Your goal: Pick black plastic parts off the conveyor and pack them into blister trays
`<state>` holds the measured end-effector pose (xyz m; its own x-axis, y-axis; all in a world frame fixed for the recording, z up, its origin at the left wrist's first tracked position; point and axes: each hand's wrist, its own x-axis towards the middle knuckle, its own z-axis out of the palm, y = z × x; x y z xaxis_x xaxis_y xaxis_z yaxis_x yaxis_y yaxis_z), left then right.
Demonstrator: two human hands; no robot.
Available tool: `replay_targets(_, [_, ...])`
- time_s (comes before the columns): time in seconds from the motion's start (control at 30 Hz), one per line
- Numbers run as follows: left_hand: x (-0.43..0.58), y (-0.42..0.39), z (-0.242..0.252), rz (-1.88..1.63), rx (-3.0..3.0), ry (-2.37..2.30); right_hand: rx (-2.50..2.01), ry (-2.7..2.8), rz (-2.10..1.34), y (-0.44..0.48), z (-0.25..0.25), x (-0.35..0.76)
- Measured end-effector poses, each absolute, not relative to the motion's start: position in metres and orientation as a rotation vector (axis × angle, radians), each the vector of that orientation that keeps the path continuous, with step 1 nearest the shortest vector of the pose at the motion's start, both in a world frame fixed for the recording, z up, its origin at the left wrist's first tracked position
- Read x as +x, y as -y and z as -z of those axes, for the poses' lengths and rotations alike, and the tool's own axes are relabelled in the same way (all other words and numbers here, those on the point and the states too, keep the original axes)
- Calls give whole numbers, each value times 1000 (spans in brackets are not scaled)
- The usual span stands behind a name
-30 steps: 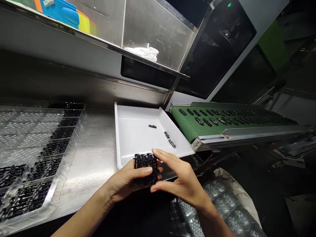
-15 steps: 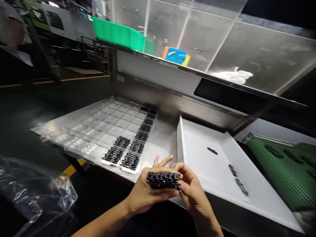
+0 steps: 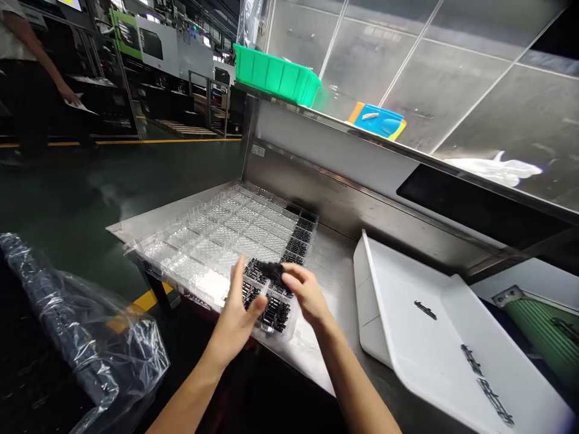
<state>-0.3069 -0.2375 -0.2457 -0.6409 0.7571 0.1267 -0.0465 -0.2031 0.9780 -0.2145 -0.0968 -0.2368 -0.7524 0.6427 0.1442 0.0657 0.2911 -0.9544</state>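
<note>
My right hand (image 3: 308, 294) grips a dark cluster of black plastic parts (image 3: 270, 271) between thumb and fingers, over the near end of a clear compartment tray (image 3: 230, 238). Beside it on the left, my left hand (image 3: 237, 322) is open, thumb apart from the fingers, with nothing in it. Just under both hands, several cells hold rows of black plastic parts (image 3: 277, 313). A further column of filled cells (image 3: 298, 241) runs along the tray's right side. Whether the held cluster touches the parts below, I cannot tell.
To the right, a white bin (image 3: 409, 337) holds a few loose black parts (image 3: 495, 401). Beyond it is a green ribbed conveyor (image 3: 534, 325). A green basket (image 3: 275, 75) sits on the shelf above. Clear plastic sheeting (image 3: 104, 343) lies lower left. A person (image 3: 27, 66) stands far left.
My hands have moved apart and leftward over the tray. The left hand has let go of the black parts, which are now in my right hand. The view has swung left.
</note>
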Motion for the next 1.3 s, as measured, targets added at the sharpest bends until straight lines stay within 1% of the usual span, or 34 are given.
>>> replay_targets(0.1, [-316,240,250,-1958,763,-1549,-786,2196,-1051,50,246,-247])
replay_targets(0.17, [-318,246,251,-1962,765,-1542,-825,2314,-837,27,253,-264])
replay_targets(0.27, [-318,256,249,-1961,743,-1555,-798,2482,-627,13,263,-281])
replay_targets(0.37, [-313,265,243,-1964,704,-1578,-743,2584,-499,15,271,-285])
replay_targets(0.5, [-305,270,233,-2002,725,-1574,-717,2626,-424,18,277,-283])
replay_targets(0.67, [-296,272,225,-2043,756,-1514,-687,2627,-413,13,279,-280])
replay_targets(1.03, [-294,274,226,-2011,750,-1546,-639,2646,-386,15,281,-283])
replay_targets(1.3, [-285,278,213,-2035,752,-1563,-605,2683,-248,32,279,-275])
